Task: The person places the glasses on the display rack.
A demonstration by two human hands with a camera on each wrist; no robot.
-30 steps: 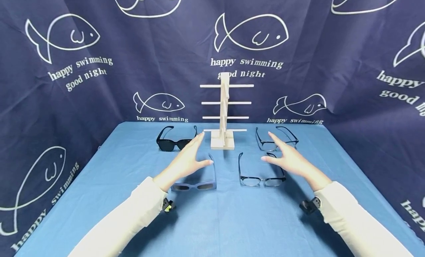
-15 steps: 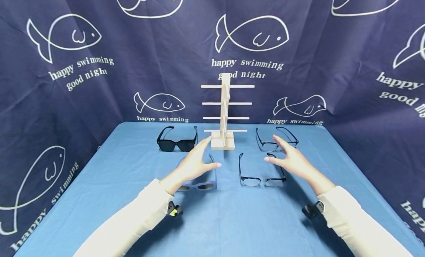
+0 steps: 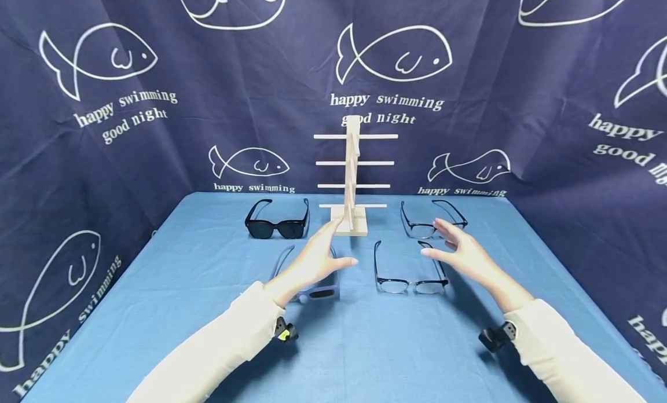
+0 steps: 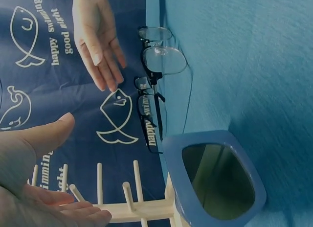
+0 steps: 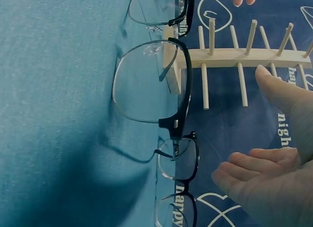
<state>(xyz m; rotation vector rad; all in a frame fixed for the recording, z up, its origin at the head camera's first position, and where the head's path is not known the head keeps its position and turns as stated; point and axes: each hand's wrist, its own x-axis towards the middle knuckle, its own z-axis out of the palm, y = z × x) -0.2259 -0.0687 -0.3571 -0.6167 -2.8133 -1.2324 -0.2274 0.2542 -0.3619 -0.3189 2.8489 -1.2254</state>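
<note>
My left hand (image 3: 311, 262) hovers above the blue-framed sunglasses (image 3: 324, 292), covering part of them in the head view; its fingers are extended and hold nothing. The right hand (image 3: 466, 257) hangs in the air with relaxed fingers, close to the right temple of the front black half-rim eyeglasses (image 3: 411, 285). Behind it lie the rear black-framed eyeglasses (image 3: 423, 230), partly overlapped by its fingertips. Black sunglasses (image 3: 277, 228) rest unfolded at the back left. Between the two rear pairs stands a wooden glasses rack (image 3: 352, 177) with bare pegs.
All the glasses stand on a blue cloth-covered table (image 3: 344, 356). A dark blue curtain (image 3: 302, 73) with white fish drawings and lettering hangs behind and at both sides. Each wrist carries a small black camera, such as the left wrist camera (image 3: 286, 330).
My left hand has moved rightward and slightly nearer, uncovering the black sunglasses and hiding more of the blue pair. The right hand has drifted slightly right and nearer. The glasses and rack stay put.
</note>
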